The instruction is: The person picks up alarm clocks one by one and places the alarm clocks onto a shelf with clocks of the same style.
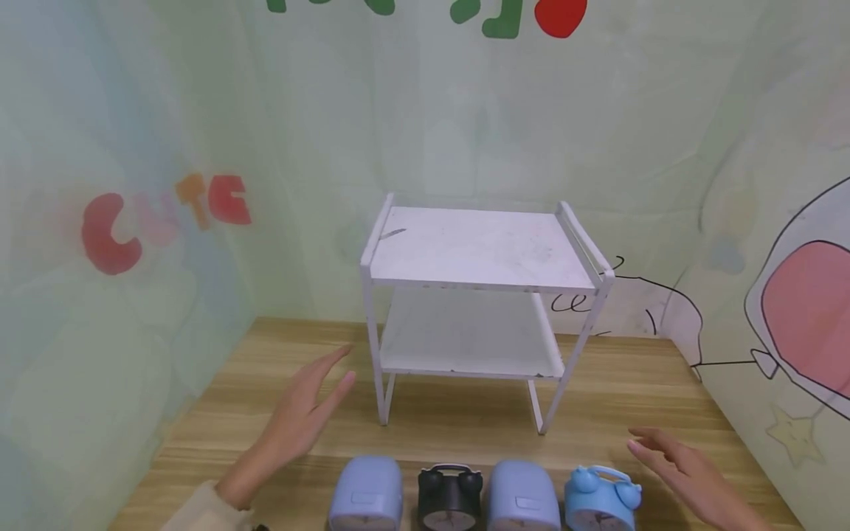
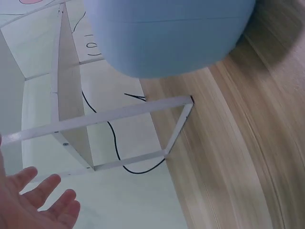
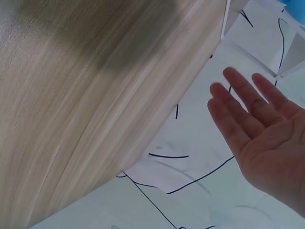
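Note:
My left hand [image 1: 302, 413] is held with straight fingers to the left of a white two-tier shelf [image 1: 481, 251], near its front left leg, holding nothing. My right hand [image 1: 690, 472] reaches in from the lower right, fingers relaxed, beside a light blue twin-bell alarm clock [image 1: 600, 498]. Along the near side stand a rounded periwinkle clock [image 1: 367, 490], a black twin-bell alarm clock [image 1: 450, 494] and another periwinkle clock [image 1: 523, 493]. In the left wrist view a rounded blue body [image 2: 171, 38] fills the top, apart from the hand [image 2: 40, 200]. The right wrist view shows an open palm [image 3: 271, 138].
The shelf stands on a wood-grain table [image 1: 617, 391]. Printed fabric walls [image 1: 465, 110] enclose the table's back and sides, with coloured letters at left and a pink balloon drawing [image 1: 810, 317] at right. Both shelf tiers are bare white boards.

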The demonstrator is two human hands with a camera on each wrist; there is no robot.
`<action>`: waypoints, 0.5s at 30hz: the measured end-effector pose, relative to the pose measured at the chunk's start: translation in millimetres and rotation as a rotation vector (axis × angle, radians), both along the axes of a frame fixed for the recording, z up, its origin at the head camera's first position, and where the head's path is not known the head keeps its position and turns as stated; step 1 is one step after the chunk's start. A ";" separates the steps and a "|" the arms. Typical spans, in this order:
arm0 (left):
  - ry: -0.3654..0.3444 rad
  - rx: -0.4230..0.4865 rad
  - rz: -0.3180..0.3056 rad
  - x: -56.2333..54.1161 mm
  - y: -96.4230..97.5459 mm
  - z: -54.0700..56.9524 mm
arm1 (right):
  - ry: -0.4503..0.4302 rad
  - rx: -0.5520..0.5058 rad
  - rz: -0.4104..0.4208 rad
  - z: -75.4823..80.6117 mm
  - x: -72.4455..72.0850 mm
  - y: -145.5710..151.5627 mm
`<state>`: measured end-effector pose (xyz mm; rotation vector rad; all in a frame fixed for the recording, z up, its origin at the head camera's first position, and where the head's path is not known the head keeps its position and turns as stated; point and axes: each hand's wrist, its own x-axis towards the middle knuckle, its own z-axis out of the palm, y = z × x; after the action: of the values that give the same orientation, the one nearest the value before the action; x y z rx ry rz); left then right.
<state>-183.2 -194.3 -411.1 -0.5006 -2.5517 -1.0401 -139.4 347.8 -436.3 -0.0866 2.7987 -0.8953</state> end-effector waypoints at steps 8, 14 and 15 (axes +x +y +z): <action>0.104 0.144 -0.037 -8.1 12.9 6.1 | -0.015 -0.169 0.033 -2.1 8.4 0.3; 0.152 0.227 -0.064 -14.8 21.6 13.6 | -0.024 -0.296 0.092 -2.6 16.4 0.0; 0.151 0.240 -0.067 -15.6 22.9 14.8 | -0.024 -0.311 0.108 -3.0 17.2 0.1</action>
<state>-198.9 -171.3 -396.2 -0.5774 -2.2562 -1.2613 -122.3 347.8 -439.2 -0.2680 2.5811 -1.2857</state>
